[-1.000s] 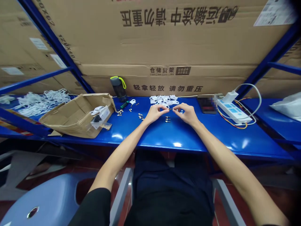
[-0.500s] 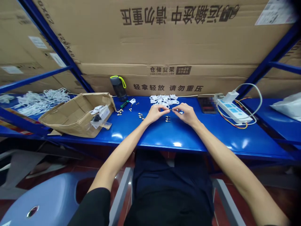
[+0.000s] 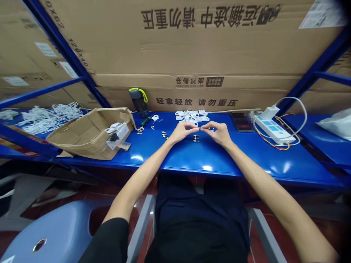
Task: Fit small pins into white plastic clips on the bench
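Flat corrugated cartons [image 3: 192, 47] printed with dark characters fill the back, behind slanted blue steel braces. Below them runs the glossy blue metal tabletop [image 3: 246, 160], smooth enough to mirror the lights. On its left lies a torn, crumpled cardboard box [image 3: 87, 133] with small bagged parts spilling from its mouth, and beyond that a tangled heap of white looped plastic pieces [image 3: 46, 117]. A dark cylindrical bottle [image 3: 138, 102] with a yellow-green loop stands at the back, and a white power strip [image 3: 272, 129] with a curled cable lies to the right. A pile of white moulded plastic clips [image 3: 192, 115] sits just beyond the hands. The left hand [image 3: 182, 132] and right hand [image 3: 219, 133] meet over the middle of the tabletop, fingers pressed together, pinching a tiny part [image 3: 200, 128] between their tips; its shape is too small to tell. Short brass-tipped screws [image 3: 195, 138] lie scattered just beneath and to the left.
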Demonstrator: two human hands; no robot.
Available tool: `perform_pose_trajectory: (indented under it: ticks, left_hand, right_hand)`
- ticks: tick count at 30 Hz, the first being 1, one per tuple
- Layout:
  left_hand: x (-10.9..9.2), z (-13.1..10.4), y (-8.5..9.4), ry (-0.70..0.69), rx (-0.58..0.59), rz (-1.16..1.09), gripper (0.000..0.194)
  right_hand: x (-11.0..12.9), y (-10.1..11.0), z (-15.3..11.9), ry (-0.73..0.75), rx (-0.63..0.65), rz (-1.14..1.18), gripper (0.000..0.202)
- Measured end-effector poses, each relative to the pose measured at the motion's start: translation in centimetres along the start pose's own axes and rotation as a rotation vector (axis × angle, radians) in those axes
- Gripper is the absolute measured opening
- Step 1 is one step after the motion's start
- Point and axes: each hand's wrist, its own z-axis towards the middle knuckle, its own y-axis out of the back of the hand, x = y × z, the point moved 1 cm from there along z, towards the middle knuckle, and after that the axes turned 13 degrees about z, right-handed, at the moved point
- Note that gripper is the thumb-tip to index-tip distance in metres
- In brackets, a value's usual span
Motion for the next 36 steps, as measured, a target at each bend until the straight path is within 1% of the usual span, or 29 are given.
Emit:
perform_pose_trajectory:
  ticks: [7,13,17,19,21,27,31,36]
  left_hand:
    - [0.03,-0.10,0.11,0.015,0.017,0.019,0.040]
    - [0.07,-0.07,-0.02,0.015,0.057,-0.011,0.041]
    - [0.02,0.05,0.05,0.024,0.063,-0.037,0.045]
    - [0.00,0.09,0.14,0.025,0.048,-0.027,0.046]
    - [0.03,0.11,0.18,0.025,0.027,-0.001,0.045]
    - [0.17,0.11,0.05,0.001,-0.048,0.037,0.043]
    - [-0.20,-0.11,0.02,-0.016,-0.058,0.085,0.040]
    - [-0.79,-0.27,0.32,-0.039,-0.116,0.165,0.041]
  right_hand:
    - [-0.06,-0.27,-0.08,-0.021,0.006,0.052,0.025]
    - [-0.05,-0.66,-0.03,0.000,0.050,0.029,0.029]
    - [-0.05,-0.71,0.12,0.038,0.005,0.007,0.025]
    - [0.03,-0.68,0.17,0.052,-0.001,0.008,0.023]
    - [0.17,-0.63,0.23,0.035,0.017,0.008,0.024]
    - [0.33,-0.44,0.38,-0.095,-0.007,0.000,0.034]
    - [0.09,-0.54,0.20,-0.108,0.030,0.005,0.040]
    - [-0.07,-0.66,0.02,-0.103,0.051,0.009,0.040]
